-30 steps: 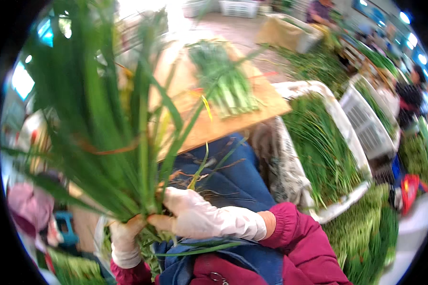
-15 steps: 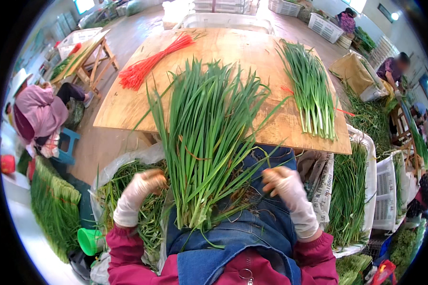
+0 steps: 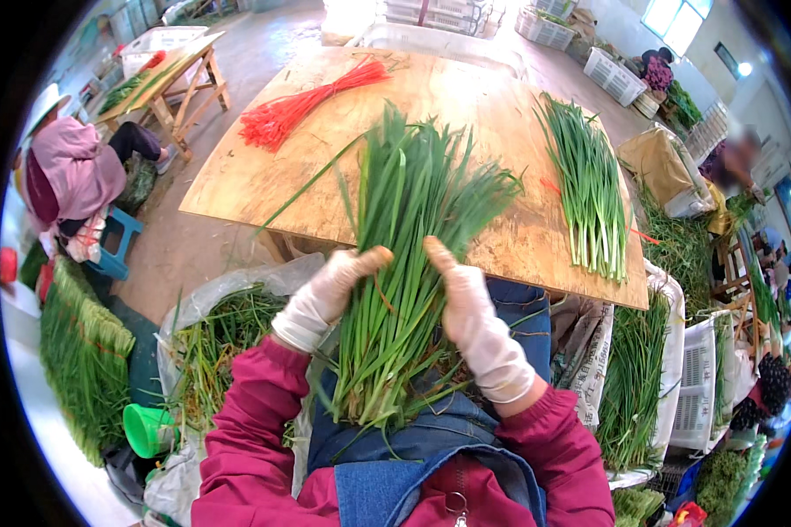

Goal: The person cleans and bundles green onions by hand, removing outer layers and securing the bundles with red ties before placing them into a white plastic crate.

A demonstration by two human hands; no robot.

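A thick bunch of long green chives (image 3: 404,255) lies over my lap, its tips reaching onto the wooden table (image 3: 264,180). My left hand (image 3: 330,290), in a pale glove, presses against the bunch's left side. On the right side my gloved right hand (image 3: 470,321) presses in, fingers pointing up. Between them the two hands squeeze the stalks together. The bunch's root ends hang down over my blue apron (image 3: 413,457).
A second chive bundle (image 3: 584,189) lies on the table's right part, a heap of red ties (image 3: 294,105) on its far left. Sacks and crates of greens (image 3: 642,378) flank me. A person in pink (image 3: 70,171) sits at left; others work at right.
The view has swung from the raised bunch back down to the table. The bunch has dropped onto my lap, and both hands have closed in from its outer edges to its middle.
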